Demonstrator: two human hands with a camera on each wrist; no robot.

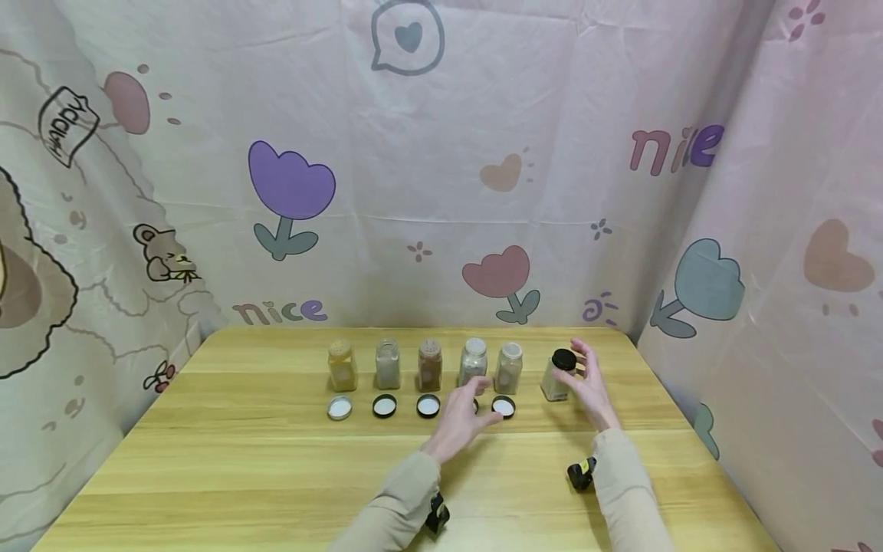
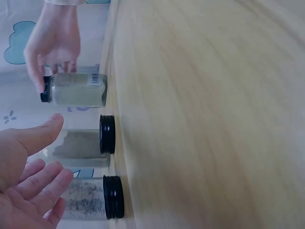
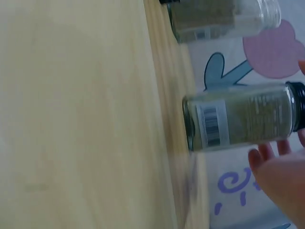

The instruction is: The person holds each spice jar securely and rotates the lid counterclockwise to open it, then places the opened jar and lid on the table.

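My right hand [image 1: 589, 387] is around the black-capped glass spice jar [image 1: 556, 383] at the right end of the row, its fingers spread about the cap [image 3: 299, 106] and the thumb close in front of it. Pale powder fills this jar, and its label shows a barcode in the right wrist view. Holding nothing, my left hand [image 1: 458, 420] hovers with fingers apart over the lids, partly hiding one. Behind it are a jar with dark flecks [image 2: 85, 198] and a jar of greyish powder [image 1: 509, 372]; a black lid [image 1: 503, 406] lies near its thumb.
Further left stand lidless jars of yellowish powder [image 1: 343, 369], grey-white powder [image 1: 388, 368] and brown powder [image 1: 430, 369]. A pale lid [image 1: 339, 408] and black-rimmed lids [image 1: 384, 406] lie before them. A printed curtain [image 1: 414, 153] hangs behind the wooden table [image 1: 262, 475].
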